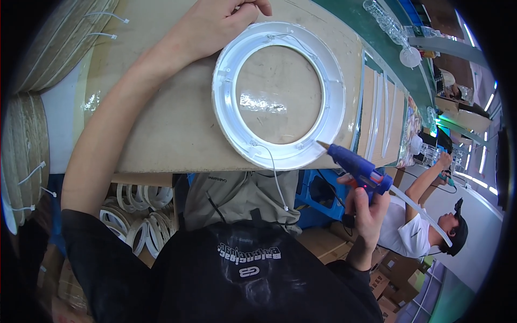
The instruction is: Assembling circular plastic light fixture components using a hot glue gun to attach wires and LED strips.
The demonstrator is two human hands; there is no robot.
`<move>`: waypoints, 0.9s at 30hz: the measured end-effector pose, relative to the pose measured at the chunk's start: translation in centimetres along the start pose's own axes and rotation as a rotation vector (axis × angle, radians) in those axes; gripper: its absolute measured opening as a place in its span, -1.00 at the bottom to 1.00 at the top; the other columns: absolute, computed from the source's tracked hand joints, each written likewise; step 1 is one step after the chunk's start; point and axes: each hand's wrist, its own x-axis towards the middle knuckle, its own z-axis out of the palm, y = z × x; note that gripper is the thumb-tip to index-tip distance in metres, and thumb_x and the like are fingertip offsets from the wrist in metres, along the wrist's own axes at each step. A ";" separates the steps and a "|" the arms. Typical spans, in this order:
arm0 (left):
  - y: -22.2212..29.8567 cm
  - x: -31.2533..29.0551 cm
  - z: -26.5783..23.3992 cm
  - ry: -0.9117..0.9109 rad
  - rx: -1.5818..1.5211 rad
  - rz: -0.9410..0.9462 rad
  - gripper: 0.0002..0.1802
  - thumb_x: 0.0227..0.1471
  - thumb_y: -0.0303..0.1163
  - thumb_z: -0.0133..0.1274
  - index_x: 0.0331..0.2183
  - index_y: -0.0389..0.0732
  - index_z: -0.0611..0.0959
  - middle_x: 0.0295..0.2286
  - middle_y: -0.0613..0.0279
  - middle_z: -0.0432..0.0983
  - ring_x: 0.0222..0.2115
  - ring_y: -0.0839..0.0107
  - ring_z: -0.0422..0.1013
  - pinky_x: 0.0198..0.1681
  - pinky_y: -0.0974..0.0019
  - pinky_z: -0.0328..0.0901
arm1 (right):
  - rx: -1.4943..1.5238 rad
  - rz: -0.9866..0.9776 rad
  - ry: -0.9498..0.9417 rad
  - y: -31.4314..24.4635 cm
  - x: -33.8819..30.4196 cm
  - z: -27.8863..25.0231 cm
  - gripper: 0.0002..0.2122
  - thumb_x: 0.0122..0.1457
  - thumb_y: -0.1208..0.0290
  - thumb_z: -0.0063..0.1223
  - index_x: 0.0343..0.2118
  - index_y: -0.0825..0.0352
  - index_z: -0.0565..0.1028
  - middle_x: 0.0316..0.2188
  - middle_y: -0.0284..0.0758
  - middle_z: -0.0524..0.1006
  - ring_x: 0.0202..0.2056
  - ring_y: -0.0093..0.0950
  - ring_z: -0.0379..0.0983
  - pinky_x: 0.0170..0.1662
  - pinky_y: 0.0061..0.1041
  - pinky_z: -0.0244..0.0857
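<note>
A white ring-shaped frame [334,107] lies on the brown work table, with several small clear blobs and thin wires along its channel. One white cable [275,180] hangs from its near side over the table edge, a small connector at the end. My right hand [369,212] grips a blue hot glue gun [358,167], its nozzle pointing at the ring's near right rim. A glue stick [406,199] sticks out of the gun's back. Beside the ring's far left rim is my left hand [229,21], its fingers curled and partly cut off by the upper edge; what they hold, if anything, is hidden.
Stacked rings with cable tails [27,156] stand at the left. Below the table are more white rings [142,215] in a box and a blue stool [323,196]. White strips [379,107] lie to the right. A co-worker [409,229] in a cap sits further right.
</note>
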 end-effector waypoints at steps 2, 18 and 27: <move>0.1 -0.1 0.1 0.015 0.014 0.025 -0.73 0.05 -0.48 -0.11 -0.34 -0.40 0.65 -0.55 -0.05 0.57 -0.49 0.28 0.53 -0.36 0.25 0.39 | 0.017 -0.044 0.035 0.9 0.2 -0.6 -0.70 0.36 0.34 -0.07 -0.04 0.52 0.40 -0.34 -0.18 0.56 -0.66 -0.69 0.29 -0.61 -0.71 0.14; 0.3 -0.1 -0.1 -0.018 -0.022 -0.036 -0.74 0.08 -0.46 -0.10 -0.31 -0.38 0.65 -0.49 -0.05 0.60 -0.43 0.25 0.55 -0.30 0.25 0.41 | 0.048 -0.064 0.144 2.7 4.4 -0.1 -0.71 0.40 0.27 -0.11 -0.10 0.46 0.43 -0.51 -0.40 0.43 -0.68 -0.72 0.21 -0.64 -0.72 0.02; 0.9 -0.2 -0.1 0.005 -0.014 -0.029 -0.73 0.09 -0.46 -0.10 -0.29 -0.39 0.65 -0.50 -0.07 0.59 -0.45 0.24 0.54 -0.32 0.24 0.41 | 0.017 -0.046 0.151 2.3 4.7 0.1 -0.71 0.40 0.26 -0.11 -0.11 0.45 0.43 -0.54 -0.43 0.40 -0.68 -0.73 0.20 -0.65 -0.72 0.01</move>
